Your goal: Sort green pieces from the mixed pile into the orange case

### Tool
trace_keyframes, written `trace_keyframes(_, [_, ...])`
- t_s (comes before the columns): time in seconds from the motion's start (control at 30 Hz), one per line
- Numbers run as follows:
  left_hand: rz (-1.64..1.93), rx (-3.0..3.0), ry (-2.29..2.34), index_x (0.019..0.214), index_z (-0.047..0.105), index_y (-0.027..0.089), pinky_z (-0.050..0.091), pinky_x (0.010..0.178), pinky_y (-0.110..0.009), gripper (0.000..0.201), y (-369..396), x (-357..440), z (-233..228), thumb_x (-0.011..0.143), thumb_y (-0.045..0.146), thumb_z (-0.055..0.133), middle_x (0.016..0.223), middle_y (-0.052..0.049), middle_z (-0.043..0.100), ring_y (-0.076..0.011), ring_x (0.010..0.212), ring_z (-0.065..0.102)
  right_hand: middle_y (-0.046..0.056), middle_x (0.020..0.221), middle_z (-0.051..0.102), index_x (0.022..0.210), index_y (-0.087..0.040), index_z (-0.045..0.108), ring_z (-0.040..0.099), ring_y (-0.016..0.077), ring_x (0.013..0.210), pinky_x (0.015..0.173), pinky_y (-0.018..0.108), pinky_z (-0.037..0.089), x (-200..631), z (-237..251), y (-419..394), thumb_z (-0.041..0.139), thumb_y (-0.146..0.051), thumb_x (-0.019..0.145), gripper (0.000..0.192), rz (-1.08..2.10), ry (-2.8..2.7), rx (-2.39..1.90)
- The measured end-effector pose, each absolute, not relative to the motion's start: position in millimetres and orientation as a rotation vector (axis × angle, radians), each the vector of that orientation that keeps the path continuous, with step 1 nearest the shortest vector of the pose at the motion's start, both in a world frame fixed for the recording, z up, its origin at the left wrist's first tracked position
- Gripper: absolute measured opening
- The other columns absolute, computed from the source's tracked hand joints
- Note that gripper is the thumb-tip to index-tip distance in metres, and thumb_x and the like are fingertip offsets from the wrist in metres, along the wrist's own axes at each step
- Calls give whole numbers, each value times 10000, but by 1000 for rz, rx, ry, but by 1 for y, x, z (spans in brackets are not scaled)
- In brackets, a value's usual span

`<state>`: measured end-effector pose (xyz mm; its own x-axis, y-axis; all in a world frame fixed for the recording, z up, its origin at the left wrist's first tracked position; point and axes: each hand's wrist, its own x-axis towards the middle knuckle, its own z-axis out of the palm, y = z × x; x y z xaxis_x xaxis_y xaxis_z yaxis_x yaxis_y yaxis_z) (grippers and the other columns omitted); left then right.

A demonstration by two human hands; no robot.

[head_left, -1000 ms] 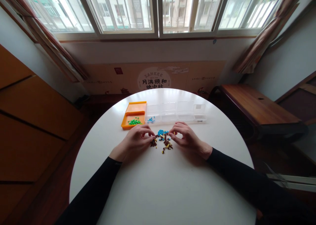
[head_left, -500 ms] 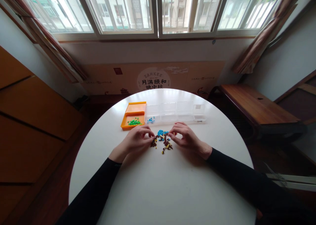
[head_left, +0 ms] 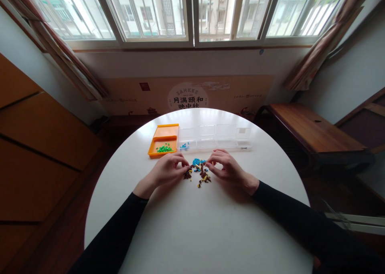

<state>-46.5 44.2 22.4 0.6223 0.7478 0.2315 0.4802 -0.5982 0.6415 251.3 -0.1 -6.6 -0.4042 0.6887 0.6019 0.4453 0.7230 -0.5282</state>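
Observation:
My left hand point(head_left: 167, 169) rests at the left side of a loose pile of tiny building blocks, thumb and forefinger pinched together. Across the pile, my right hand point(head_left: 227, 169) has its thumb and fingertips closed near the upper right of the heap. Whatever either pinch holds is too small to make out. Blue blocks point(head_left: 197, 162) form the far part of the pile. Brown and yellow blocks point(head_left: 205, 178) are scattered closer to me, and more brown blocks point(head_left: 187, 174) lie beside my left fingertips.
Behind my left hand stands an open orange box point(head_left: 151, 150) with green blocks point(head_left: 164, 148) inside. Adjoining it, a row of clear plastic boxes point(head_left: 207, 144) has lids raised; the leftmost holds a few blue blocks point(head_left: 184, 146). All sit on a round white table point(head_left: 210, 234).

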Motion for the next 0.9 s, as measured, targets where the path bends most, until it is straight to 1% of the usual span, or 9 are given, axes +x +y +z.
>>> trace_keyframes(0.1, [668,2321,932,924,876,233,451,645,-261,122,46,-48,19,946,292,771,868,-29,747,-123,671,565,8,806,699,910,-243,717,616,192,764,952,406,511,252,-7,0,673,-285,1107,205,368,-2069,-861])
trace_keyframes(0.2, [670,2339,940,908,869,230,442,643,-262,111,47,-48,17,942,288,780,856,-28,748,-122,666,557,8,808,698,903,-242,710,610,190,760,956,408,511,251,-6,0,667,-290,1110,217,369,-2068,-857])
trace_keyframes(0.33, [636,2358,959,888,847,226,448,665,-263,147,46,-47,18,975,321,776,870,-24,747,-125,682,565,11,800,693,898,-242,710,607,194,761,948,409,510,251,-5,0,656,-298,1117,233,363,-2073,-861])
trace_keyframes(0.53, [629,2367,970,921,792,198,475,711,-279,223,46,-46,16,1036,375,722,928,-39,709,-140,726,579,5,805,704,893,-239,707,613,187,759,957,404,508,251,-6,-1,674,-274,1102,214,361,-2072,-854])
trace_keyframes(0.73, [762,2229,945,1007,755,188,491,721,-282,287,40,-35,20,1096,436,643,976,-48,693,-159,796,599,1,821,708,978,-251,726,641,193,779,940,402,522,249,-2,-3,696,-259,1085,112,351,-2055,-848])
trace_keyframes(0.83, [797,2145,920,1025,762,188,495,712,-275,323,34,-24,19,1099,480,645,948,-51,699,-172,832,616,4,849,722,1041,-258,726,655,193,786,926,401,535,247,-2,-3,708,-266,1083,46,330,-2050,-835])
trace_keyframes(0.9, [765,2101,915,1012,772,188,493,706,-272,339,30,-16,18,1093,497,658,934,-48,716,-169,820,617,6,859,724,1056,-261,723,660,194,790,922,400,542,247,-4,-2,728,-275,1076,25,296,-2060,-819])
